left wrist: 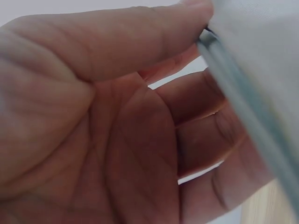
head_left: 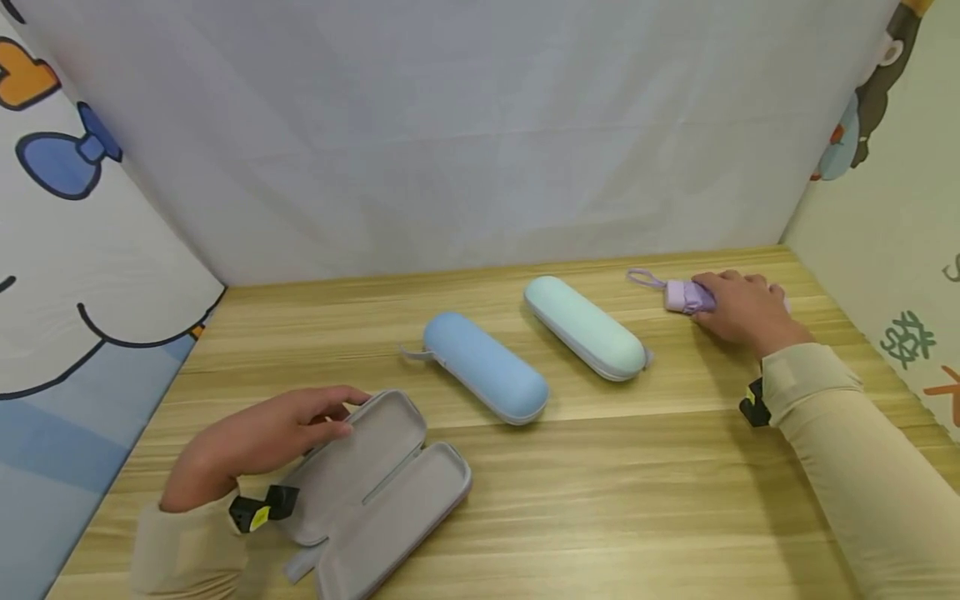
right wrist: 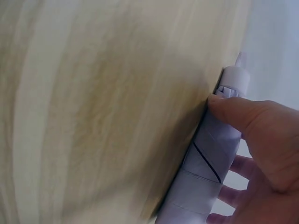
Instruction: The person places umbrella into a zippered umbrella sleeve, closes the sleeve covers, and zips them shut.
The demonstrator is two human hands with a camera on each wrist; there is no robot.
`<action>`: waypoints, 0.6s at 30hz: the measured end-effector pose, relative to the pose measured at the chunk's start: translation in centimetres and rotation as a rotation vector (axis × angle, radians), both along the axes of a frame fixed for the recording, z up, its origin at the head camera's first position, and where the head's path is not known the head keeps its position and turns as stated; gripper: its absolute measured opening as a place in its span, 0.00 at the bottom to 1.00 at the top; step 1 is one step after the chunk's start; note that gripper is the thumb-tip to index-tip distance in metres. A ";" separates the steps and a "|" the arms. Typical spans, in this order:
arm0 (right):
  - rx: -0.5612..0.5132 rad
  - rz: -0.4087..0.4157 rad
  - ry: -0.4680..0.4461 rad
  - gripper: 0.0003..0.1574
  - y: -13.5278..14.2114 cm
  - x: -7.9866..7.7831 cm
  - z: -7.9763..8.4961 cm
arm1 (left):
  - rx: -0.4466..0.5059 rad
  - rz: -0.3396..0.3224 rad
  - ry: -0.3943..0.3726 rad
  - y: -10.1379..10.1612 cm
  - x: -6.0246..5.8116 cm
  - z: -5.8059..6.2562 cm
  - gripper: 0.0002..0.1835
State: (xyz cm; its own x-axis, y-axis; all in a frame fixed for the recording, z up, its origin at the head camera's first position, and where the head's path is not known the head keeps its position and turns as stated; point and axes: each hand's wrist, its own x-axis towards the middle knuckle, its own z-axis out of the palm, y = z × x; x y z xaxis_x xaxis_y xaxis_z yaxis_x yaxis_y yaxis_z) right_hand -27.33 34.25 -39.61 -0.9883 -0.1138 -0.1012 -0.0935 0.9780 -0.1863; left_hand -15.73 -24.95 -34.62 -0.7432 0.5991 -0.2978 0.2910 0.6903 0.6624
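At the front left, a long rounded case lies spread open like a clamshell, its grey lining facing up. My left hand grips the raised half by its edge, with the thumb on the lining side and the fingers behind the shell. Far to the right, my right hand holds a small folded lilac umbrella lying on the table. In the right wrist view its thumb presses near the handle end of the umbrella, and the fingers reach round the other side.
Two closed cases of the same shape, one blue and one mint green, lie slantwise mid-table between my hands. The wood-patterned table meets a white cloth backdrop behind, with printed panels at both sides.
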 end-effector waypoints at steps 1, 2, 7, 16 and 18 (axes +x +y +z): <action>0.001 0.001 0.005 0.39 0.0 0.0 0.0 | -0.001 -0.007 0.004 0.1 0.0 0.1 0.24; -0.002 0.003 0.008 0.38 0.0 0.1 0.1 | 0.000 -0.012 0.008 0.2 0.0 0.1 0.24; -0.006 0.014 0.008 0.35 -0.1 0.2 0.4 | 0.007 -0.038 0.046 0.9 0.2 0.3 0.23; 0.023 0.022 0.007 0.34 -0.2 0.4 0.7 | 0.023 -0.088 0.108 3.1 0.4 0.0 0.21; 0.028 0.026 0.012 0.34 -0.3 0.6 0.8 | 0.025 -0.090 0.117 3.5 0.4 -0.1 0.20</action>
